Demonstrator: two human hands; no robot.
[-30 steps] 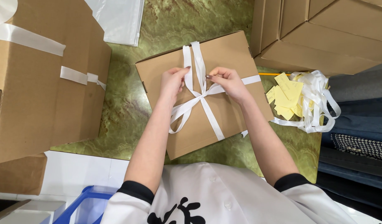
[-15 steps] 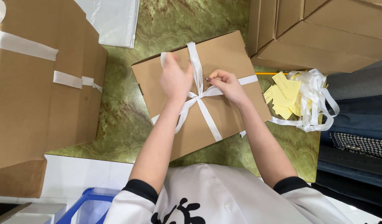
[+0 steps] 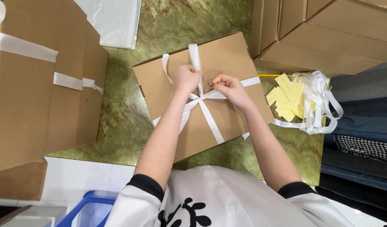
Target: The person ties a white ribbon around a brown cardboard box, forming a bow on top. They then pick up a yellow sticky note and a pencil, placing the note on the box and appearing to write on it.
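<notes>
At the far left stood a large brown carton (image 3: 38, 88) bound with white tape, and just beyond its top corner lay a sheet of clear plastic (image 3: 113, 21) on the green marbled surface (image 3: 126, 122). Near the bottom edge, beside the person's sleeve, a blue bin (image 3: 86, 208) showed its rim. In the middle of the surface lay the flat cardboard box (image 3: 227, 59), turned at a slant, with a white ribbon (image 3: 210, 117) crossed over its lid and knotted near the centre. The left hand (image 3: 186, 79) rested on the lid just left of the knot, its fingers closed together on a ribbon strand that looped up toward the far edge of the box. The right hand (image 3: 230, 87) sat just right of the knot, touching the lid, its fingers pinched shut on the ribbon where the side strand ran out toward the right edge. Both forearms reached in from the bottom of the view across the near half of the box. To the right of the box, a heap of yellow paper tags (image 3: 288, 94) lay against a loose tangle of white ribbon lengths (image 3: 317, 101), and behind them rose a stack of folded cardboard boxes (image 3: 328, 33). At the far right edge lay dark folded clothing (image 3: 361, 134)
</notes>
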